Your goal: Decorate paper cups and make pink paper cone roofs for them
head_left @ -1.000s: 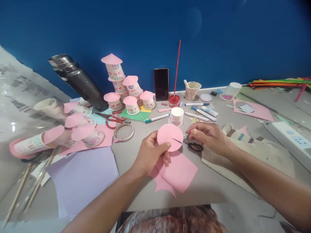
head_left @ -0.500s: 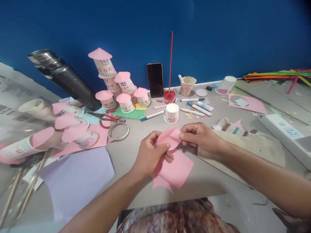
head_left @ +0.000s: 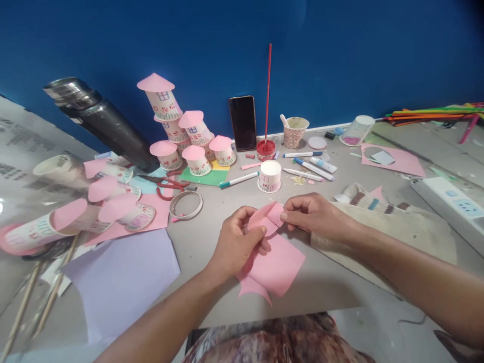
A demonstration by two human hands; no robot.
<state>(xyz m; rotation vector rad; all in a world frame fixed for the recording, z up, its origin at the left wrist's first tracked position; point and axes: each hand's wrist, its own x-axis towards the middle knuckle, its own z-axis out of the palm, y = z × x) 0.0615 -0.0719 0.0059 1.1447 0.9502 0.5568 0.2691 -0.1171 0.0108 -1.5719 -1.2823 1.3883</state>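
Between my two hands is a pink paper circle [head_left: 263, 220], its right part curled over into a fold. My left hand [head_left: 239, 241] grips its left and lower edge, thumb on top and fingers beneath. At the upper right, my right hand [head_left: 315, 216] pinches the folded edge between thumb and fingertips. Under the circle, a cut pink sheet [head_left: 282, 264] lies on the table, partly covered by my left hand. Just beyond my hands a white paper cup [head_left: 269, 176] with drawn windows stands upside down, without a cone on it.
Decorated cups with pink cone roofs [head_left: 165, 103] are stacked at the back left, beside a black flask [head_left: 102, 126]. Scissors [head_left: 166, 186], a tape roll [head_left: 186, 205], several markers [head_left: 308, 169] and a red glue pot [head_left: 265, 149] surround the work area. A beige cloth [head_left: 397, 232] lies right.
The right side of the pink circle is curled further over, making a more visible fold. Both hands keep their grip, and the whole view has shifted slightly.
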